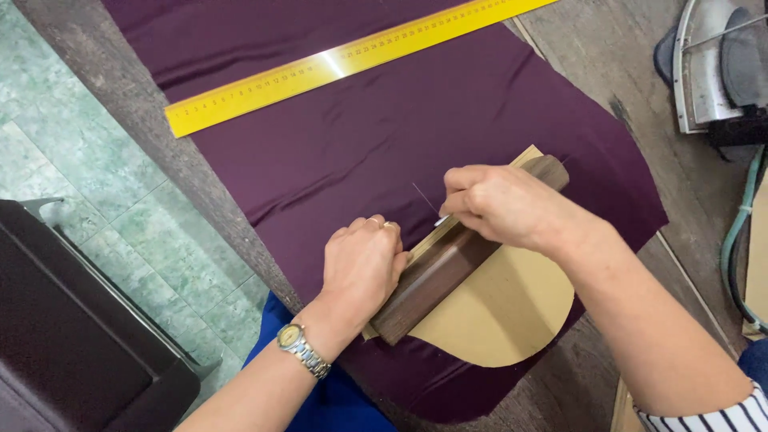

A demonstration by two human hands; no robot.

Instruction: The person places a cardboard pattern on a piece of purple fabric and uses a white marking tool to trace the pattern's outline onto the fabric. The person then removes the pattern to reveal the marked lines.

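Observation:
A dark purple satin cloth (400, 120) lies spread over the worktable. On it rests a tan cardboard pattern piece (500, 316) with a rounded edge, and a dark wooden block (436, 276) lies along the pattern's straight edge. My left hand (364, 264), with a wristwatch and a ring, presses against the block's left side. My right hand (500, 204) is closed on a small white piece of chalk (441, 219) at the pattern's edge, above the block. A thin pale line shows on the cloth just beyond it.
A long yellow ruler (336, 62) lies diagonally across the cloth at the back. An iron (716, 68) sits at the table's far right, with a green hose (740, 232) below it. A dark case (72, 336) stands on the green tiled floor at left.

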